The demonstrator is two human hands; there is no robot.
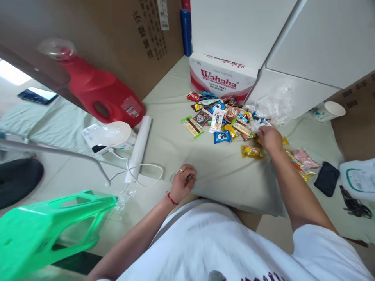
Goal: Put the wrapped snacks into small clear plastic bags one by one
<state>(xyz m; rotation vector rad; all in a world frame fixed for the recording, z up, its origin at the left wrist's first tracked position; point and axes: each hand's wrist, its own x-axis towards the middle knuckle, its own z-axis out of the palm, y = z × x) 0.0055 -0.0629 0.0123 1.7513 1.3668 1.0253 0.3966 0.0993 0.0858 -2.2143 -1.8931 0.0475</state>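
Observation:
My right hand (271, 138) is at the right side of a pile of small wrapped snacks (216, 119), fingers pinched together beside a crumpled clear plastic bag (277, 103). What lies between the fingertips is too small to make out. Just below that hand is a yellow-wrapped snack (252, 152). My left hand (184, 180) rests at the table's front edge with its fingers curled in, and nothing shows in it. The pile holds a white packet (217, 120), a blue packet (222, 137) and a green-edged bar (192, 127), among several others.
Behind the pile stands a Wahaha box (222, 76). To the left are a red jug (102, 89), a paper cup (120, 134), a white roll (140, 148) and a green stool (58, 226). At right lie a dark pouch (327, 178), keys (356, 205) and a paper cup (329, 112).

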